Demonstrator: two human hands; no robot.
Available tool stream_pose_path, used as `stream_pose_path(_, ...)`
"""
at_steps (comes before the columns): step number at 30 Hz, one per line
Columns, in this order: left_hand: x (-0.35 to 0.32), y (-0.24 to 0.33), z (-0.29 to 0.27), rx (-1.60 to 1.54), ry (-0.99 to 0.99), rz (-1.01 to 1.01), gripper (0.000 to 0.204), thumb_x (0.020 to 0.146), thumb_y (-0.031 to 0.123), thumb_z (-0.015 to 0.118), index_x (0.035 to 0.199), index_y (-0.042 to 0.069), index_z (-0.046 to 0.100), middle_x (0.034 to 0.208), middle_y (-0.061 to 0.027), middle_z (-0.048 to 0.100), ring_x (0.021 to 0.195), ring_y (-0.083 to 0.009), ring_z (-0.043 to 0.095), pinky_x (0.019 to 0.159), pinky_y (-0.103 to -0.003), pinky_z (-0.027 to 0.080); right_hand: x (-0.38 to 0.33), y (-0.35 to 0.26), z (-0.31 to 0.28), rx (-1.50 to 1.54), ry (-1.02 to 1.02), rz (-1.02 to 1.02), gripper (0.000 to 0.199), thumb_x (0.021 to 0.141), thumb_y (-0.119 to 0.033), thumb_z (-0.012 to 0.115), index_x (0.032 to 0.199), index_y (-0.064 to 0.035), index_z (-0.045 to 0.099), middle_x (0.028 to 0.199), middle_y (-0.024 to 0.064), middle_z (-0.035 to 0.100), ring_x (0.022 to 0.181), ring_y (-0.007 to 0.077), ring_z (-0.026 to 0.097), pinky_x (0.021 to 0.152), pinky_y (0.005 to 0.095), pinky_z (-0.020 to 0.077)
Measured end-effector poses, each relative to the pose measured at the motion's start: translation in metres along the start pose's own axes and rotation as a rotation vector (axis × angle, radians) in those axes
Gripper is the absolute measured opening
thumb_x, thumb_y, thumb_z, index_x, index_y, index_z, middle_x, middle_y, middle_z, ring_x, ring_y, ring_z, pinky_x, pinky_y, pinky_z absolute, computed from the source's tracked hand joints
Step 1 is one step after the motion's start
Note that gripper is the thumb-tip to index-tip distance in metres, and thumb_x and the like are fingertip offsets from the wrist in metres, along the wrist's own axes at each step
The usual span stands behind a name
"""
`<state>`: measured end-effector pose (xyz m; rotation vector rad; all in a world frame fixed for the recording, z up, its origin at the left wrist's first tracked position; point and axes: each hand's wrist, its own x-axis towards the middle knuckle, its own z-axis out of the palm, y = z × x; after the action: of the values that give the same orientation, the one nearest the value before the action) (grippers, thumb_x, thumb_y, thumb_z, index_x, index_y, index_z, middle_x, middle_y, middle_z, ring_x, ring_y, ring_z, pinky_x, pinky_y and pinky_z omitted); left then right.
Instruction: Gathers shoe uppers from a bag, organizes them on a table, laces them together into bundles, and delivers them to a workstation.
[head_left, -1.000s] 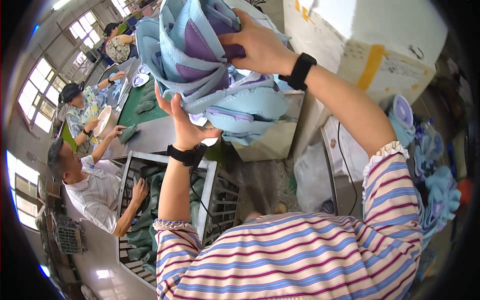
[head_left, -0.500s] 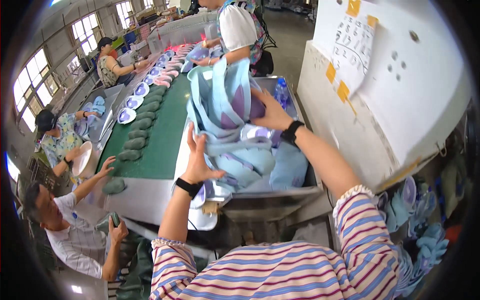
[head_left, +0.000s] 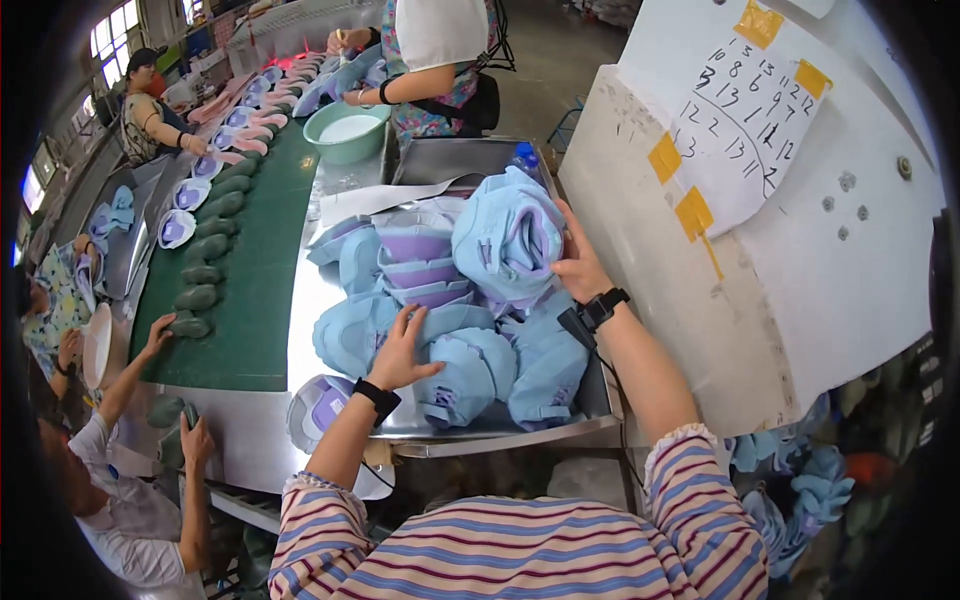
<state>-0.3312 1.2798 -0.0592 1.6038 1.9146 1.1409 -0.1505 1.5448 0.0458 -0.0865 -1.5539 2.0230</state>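
Observation:
My right hand [head_left: 585, 268] is closed on the right side of a rounded bundle of nested light-blue shoe uppers [head_left: 505, 240] with purple lining. That bundle rests against the top right of a larger pile. My left hand [head_left: 400, 355], fingers spread, lies over the pile's front left and touches light-blue shoe uppers [head_left: 465, 375]; it grips nothing that I can see. Behind it stand nested uppers with purple linings [head_left: 425, 270]. A single white-edged purple and blue upper [head_left: 325, 405] sits beside my left wrist. The pile covers much of the metal tray [head_left: 500, 437].
Left of the pile, a green conveyor belt [head_left: 245, 335] carries dark green shoe lasts [head_left: 200, 272] and purple-white uppers [head_left: 177, 228]. A pale green basin [head_left: 345, 130] stands behind. A white panel [head_left: 850, 270] rises at right. Co-workers are at left and far side; one holds a last [head_left: 190, 415].
The raised bundle of uppers has come down onto the pile's right side, still in my right hand. My left hand has moved onto the pile. The view has shifted.

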Motion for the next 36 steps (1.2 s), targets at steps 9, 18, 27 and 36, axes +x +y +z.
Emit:
stream_pose_path(9, 0.004, 0.007, 0.023, 0.514, 0.076, -0.232, 0.099, 0.055, 0.035, 0.078, 0.136, 0.016, 0.024, 0.137, -0.0154, 0.025, 0.117, -0.0393, 0.031, 0.089, -0.054, 0.033, 0.0, 0.097, -0.021, -0.753, 0.66, 0.435, 0.059, 0.071, -0.02, 0.056, 0.124, 0.0022, 0.04, 0.116, 0.0215, 0.051, 0.109, 0.0359, 0.048, 0.091, 0.0377, 0.0387)
stream_pose_path(18, 0.001, 0.155, 0.011, 0.483, 0.134, 0.384, 0.053, 0.066, 0.012, 0.07, 0.114, 0.006, 0.048, 0.129, -0.0153, 0.038, 0.122, -0.0373, 0.029, 0.098, -0.049, 0.027, -0.082, -0.01, 0.075, -1.029, 0.276, -0.257, 0.054, 0.061, -0.018, 0.063, 0.109, 0.0, 0.047, 0.114, 0.0221, 0.039, 0.103, 0.0367, 0.042, 0.088, 0.0397, 0.036)
stream_pose_path(27, -0.068, 0.415, 0.22, -0.188, -0.213, 0.988, 0.012, 0.065, 0.002, 0.064, 0.076, 0.004, 0.058, 0.105, -0.011, 0.055, 0.108, -0.0327, 0.045, 0.091, -0.043, 0.034, -0.457, -0.18, 0.108, -0.837, 0.613, -0.18, 0.054, 0.077, -0.008, 0.059, 0.126, -0.0029, 0.035, 0.104, 0.0097, 0.05, 0.082, 0.0131, 0.055, 0.068, 0.0262, 0.0475)
stream_pose_path(36, -0.175, 0.476, 0.539, 0.129, -0.937, 1.055, 0.023, 0.071, 0.005, 0.053, 0.094, 0.004, 0.054, 0.109, -0.0134, 0.054, 0.11, -0.0318, 0.045, 0.089, -0.043, 0.037, -0.801, -0.132, 0.092, -0.87, 1.488, 0.353, 0.049, 0.073, -0.016, 0.062, 0.118, -0.0091, 0.046, 0.094, 0.0113, 0.057, 0.073, 0.0214, 0.06, 0.066, 0.0319, 0.0481)
